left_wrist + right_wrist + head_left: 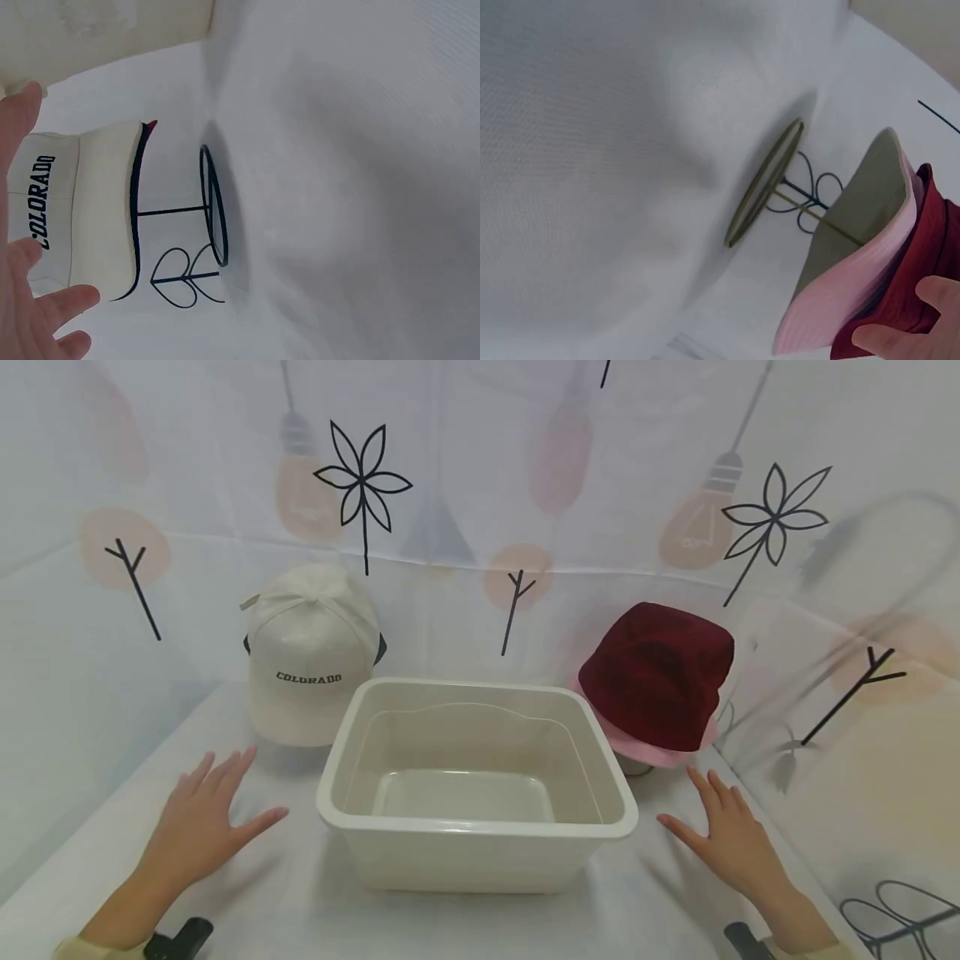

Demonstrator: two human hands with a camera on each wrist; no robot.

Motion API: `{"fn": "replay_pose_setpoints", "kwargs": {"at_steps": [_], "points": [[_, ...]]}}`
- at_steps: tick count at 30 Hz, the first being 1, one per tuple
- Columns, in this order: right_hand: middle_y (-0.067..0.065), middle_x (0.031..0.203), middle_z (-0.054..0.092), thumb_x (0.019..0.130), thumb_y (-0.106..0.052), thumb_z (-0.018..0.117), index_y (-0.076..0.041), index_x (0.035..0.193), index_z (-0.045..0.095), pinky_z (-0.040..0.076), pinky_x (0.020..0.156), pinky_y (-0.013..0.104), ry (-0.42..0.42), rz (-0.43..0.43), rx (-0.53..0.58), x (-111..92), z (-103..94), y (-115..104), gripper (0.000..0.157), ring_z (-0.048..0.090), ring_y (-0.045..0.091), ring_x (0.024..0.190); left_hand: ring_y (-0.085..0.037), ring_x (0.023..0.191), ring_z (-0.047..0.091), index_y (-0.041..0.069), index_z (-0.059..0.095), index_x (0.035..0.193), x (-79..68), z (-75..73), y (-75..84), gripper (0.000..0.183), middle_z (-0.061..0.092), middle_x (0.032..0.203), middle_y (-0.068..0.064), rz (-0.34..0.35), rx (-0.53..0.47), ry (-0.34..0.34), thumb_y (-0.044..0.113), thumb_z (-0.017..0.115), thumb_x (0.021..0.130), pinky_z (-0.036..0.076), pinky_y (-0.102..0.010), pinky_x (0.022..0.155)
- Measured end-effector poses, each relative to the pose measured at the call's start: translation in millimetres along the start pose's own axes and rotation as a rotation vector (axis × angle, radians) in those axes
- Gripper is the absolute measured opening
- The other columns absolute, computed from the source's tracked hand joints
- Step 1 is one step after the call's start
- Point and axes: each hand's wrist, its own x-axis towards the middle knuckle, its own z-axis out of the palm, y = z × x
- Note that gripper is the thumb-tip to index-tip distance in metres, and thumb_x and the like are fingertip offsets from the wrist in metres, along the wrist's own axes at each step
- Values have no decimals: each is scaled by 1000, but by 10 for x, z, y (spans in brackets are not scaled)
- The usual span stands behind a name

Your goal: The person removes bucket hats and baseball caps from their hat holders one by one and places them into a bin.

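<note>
**Beside an empty tub, two flat hands wait below two hats**

Nearest the viewer, both hands lie palm down on the white-covered table point(465, 918). The left hand point(201, 828) has its fingers spread wide and holds nothing; the right hand point(729, 837) is likewise flat, fingers straight and loosely fanned, also empty. Between them sits a cream plastic tub point(477, 827) with nothing inside. Further back, each hat rests on a thin wire stand: a cream cap point(310, 652) lettered COLORADO just beyond the left hand, and a dark red hat point(658, 678) with a pink brim just beyond the right. Behind everything hangs a printed cloth backdrop point(480, 477). By my judgement, no hat is yet touched; a lift would call for each hand to reach forward and close on its nearer hat.
</note>
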Motion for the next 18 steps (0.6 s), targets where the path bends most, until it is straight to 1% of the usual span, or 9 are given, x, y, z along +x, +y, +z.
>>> {"fn": "replay_pose_setpoints", "kwargs": {"at_steps": [4,8,11,14,18], "points": [[39,139,21,84,-55,58,-3,147,15,26,81,76,19,12,30,15,-11,-1,93,25,62,117,-53,128,18,-2,22,145,42,-31,45,103,35,136,-34,-39,-74,-13,64,61,76,13,-69,97],[40,138,21,85,-53,59,0,147,13,26,83,74,40,21,76,45,-20,8,93,27,59,118,-52,127,22,1,9,148,92,-56,91,107,35,136,-33,-81,-159,-34,64,60,77,21,-70,92],[40,137,23,86,-50,60,2,146,14,25,87,72,58,14,127,57,-26,9,92,26,57,120,-52,125,26,4,3,149,131,-81,134,108,35,136,-33,-90,-233,-42,61,61,78,24,-70,91],[38,137,25,86,-47,61,4,146,14,26,90,69,74,6,169,67,-35,1,92,27,55,122,-52,125,27,6,1,149,166,-111,196,107,35,137,-32,-113,-287,-57,61,61,79,25,-71,90],[37,139,25,87,-48,60,5,146,11,26,90,69,72,37,198,88,-50,-29,93,26,54,123,-52,124,28,11,0,150,190,-163,264,104,37,138,-29,-149,-349,-64,58,61,81,28,-71,88]]}}
